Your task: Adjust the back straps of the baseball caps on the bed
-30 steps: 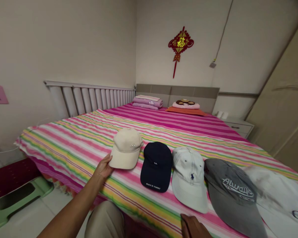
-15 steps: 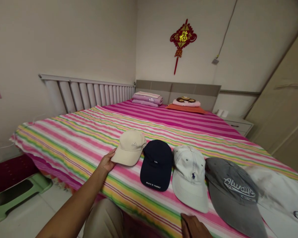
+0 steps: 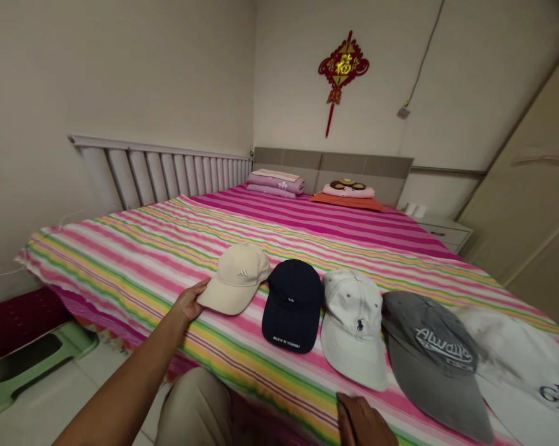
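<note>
Gripping cream cap (image 3: 237, 277) by brim in left hand (image 3: 190, 302), beside navy cap (image 3: 293, 306), with right hand (image 3: 366, 422) at near edge of bed (image 3: 130, 254), fingers there open or closed, cannot tell

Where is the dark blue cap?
In the head view, the dark blue cap lies below and slightly right of centre on the striped sheet, between the cream cap and the rider-logo white cap.

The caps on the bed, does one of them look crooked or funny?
A little: the beige cap looks askew, its brim pointing leftward with the left hand at it, while the navy cap beside it faces the near edge of the bed. Nothing looks spilled or torn.
</note>
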